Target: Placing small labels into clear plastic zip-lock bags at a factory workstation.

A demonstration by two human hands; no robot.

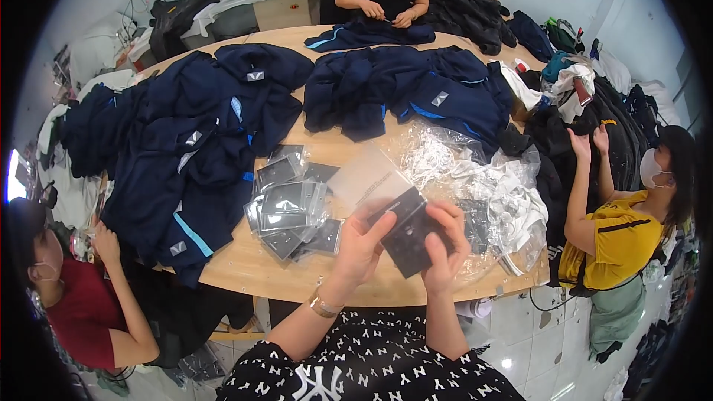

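Both hands are in front of me over the near edge of the table. A stack of flat black cards (413, 244) is gripped between them, tilted. My left hand (358, 251) pinches the left edge, thumb on top. My right hand (443, 251) curls round the right edge, its thumb against the face of the cards. A pale translucent sheet (369, 177) sticks out beyond the cards on the far left side; whether it is joined to them I cannot tell. Left of my hands lies a pile of clear plastic sleeves (291, 206) with dark cards inside.
Navy garments (156, 137) cover the table's left, with more navy garments (405, 93) across the middle. White strings (505, 212) in clear plastic lie on the right. Co-workers sit or stand around the wooden table (241, 271); one at the far side handles a navy garment (371, 36).
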